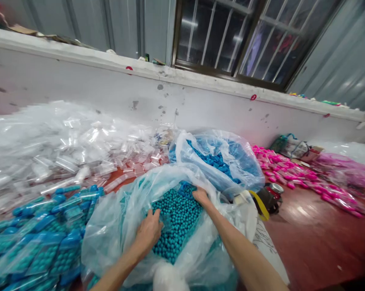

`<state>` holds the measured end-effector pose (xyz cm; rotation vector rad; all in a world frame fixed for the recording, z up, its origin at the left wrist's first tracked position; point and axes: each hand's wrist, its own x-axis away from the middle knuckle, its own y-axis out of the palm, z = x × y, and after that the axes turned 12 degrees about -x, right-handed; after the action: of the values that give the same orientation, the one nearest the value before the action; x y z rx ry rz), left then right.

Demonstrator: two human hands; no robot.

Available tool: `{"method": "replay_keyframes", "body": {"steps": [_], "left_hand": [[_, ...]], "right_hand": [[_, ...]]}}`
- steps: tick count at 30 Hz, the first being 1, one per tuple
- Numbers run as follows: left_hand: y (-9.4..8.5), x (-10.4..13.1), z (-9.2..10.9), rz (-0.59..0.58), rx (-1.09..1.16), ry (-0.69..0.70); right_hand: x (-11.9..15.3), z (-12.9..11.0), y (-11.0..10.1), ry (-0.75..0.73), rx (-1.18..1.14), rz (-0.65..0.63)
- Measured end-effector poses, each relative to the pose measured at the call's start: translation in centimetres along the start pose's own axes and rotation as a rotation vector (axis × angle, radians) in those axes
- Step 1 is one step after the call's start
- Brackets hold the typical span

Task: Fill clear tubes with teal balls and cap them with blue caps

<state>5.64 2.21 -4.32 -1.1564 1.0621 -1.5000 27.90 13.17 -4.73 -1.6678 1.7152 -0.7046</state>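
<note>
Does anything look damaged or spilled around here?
The pale wall looks worn: dark, uneven blotches mar it. A small pale scrap lies by itself on the red surface at lower right, apart from the piles. I see no teal balls spilled outside their open bag.

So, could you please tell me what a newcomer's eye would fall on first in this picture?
It would probably fall on the teal beads, heaped in an open plastic bag near the centre, with the left hand and right hand on either side of the heap. Next might come the bright pink pieces on the red floor to the right, and the big spread of clear plastic containers to the left.
</note>
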Motion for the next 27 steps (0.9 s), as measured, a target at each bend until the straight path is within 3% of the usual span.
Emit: {"method": "replay_keyframes", "body": {"steps": [5,10,13,15,18,22,27], "left_hand": [[1.3,0.1,-0.2,0.021,0.195,0.150],[1.6,-0.4,-0.9,-0.052,0.312,0.072],[1.6,-0.8,-1.2,-0.074,0.317,0.023],[1.6,-0.8,-1.3,-0.070,0.321,-0.003],[1.4,-0.7,-1.6,-0.066,0.314,-0.037],[0.3,-0.2,-2.0,-0.028,0.264,-0.072],[-1.5,1.2,-1.2,0.106,0.136,-0.145]], "right_hand": [[1.4,-0.2,-0.8,-0.043,-0.044,-0.094],[4.2,-1.7,-1.8,-0.067,0.020,-0.067],[7.1,-4.0,-0.8,-0.114,0.174,-0.056],[9.2,-5.5,0.7,-0.157,0.256,-0.202],[11.2,-6.8,3.3,-0.110,0.146,-0.426],[11.1,-7.0,5.0,-0.027,0.011,-0.440],[10.5,-7.0,4.6,0.094,-0.212,-0.569]]}}
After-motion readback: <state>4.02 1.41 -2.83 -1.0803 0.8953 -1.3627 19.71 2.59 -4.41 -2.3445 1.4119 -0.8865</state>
